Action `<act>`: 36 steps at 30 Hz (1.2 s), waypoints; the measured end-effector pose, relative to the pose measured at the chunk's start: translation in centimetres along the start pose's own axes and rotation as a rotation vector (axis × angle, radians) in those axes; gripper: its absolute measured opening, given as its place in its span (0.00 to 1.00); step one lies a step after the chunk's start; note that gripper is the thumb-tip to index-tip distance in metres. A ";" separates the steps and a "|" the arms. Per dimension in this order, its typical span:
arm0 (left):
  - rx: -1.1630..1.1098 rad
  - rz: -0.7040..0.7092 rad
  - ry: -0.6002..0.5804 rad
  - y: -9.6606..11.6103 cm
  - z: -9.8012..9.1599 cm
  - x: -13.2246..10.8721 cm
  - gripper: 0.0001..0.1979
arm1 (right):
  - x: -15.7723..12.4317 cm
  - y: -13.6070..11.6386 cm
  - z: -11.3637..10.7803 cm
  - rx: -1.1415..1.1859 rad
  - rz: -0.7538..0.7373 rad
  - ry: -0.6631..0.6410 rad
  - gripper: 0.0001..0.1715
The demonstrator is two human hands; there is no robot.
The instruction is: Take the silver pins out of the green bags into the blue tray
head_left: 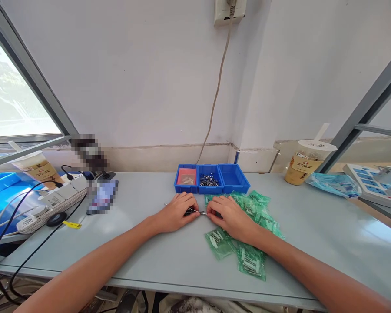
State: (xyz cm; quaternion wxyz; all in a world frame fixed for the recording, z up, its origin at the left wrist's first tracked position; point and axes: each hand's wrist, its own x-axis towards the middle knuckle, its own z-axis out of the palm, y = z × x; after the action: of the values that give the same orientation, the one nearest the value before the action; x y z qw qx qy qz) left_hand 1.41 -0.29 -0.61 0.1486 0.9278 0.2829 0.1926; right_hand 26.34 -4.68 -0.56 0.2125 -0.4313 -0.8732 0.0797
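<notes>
My left hand [179,213] rests on the grey table with its fingers curled over a small pile of dark metal pins [189,211]. A thin metal pin [202,213] spans the gap between both hands, its right end at the fingertips of my right hand [230,215], which are pressed together. Green plastic packets [251,261] with metal pieces inside lie under and around my right hand. Beyond the hands stand three joined blue bins: the left one holds a pink item [187,176], the middle one loose metal pins [209,180], and the right bin [233,176] shows a bare bottom.
A drink cup [304,163] and a blue packet [335,184] stand at the back right. At the left are a power strip [52,202] with cables, a phone [102,195] and another cup [41,169]. A cord hangs down the wall.
</notes>
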 end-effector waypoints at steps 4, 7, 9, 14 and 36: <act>-0.001 0.003 0.004 -0.1 0.1 0.0 0.10 | 0.0 -0.1 -0.2 0.000 0.023 0.010 0.08; 0.009 0.006 0.002 -0.1 0.1 0.0 0.09 | 0.0 0.0 -0.3 0.016 0.036 0.023 0.07; 0.014 0.009 0.000 -0.2 0.1 0.0 0.09 | 0.0 0.1 -0.3 0.036 0.045 0.038 0.07; 0.019 0.009 -0.016 -0.1 0.0 0.0 0.09 | 0.0 0.3 -0.4 0.090 0.071 0.068 0.07; 0.036 0.017 -0.032 0.2 -0.2 0.2 0.07 | 0.2 0.2 0.1 0.124 0.107 0.073 0.07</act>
State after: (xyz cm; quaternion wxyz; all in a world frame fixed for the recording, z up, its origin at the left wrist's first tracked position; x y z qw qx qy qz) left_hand 1.55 -0.36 -0.32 0.1345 0.9357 0.2760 0.1740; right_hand 26.34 -4.44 -0.69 0.2657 -0.4661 -0.8339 0.1293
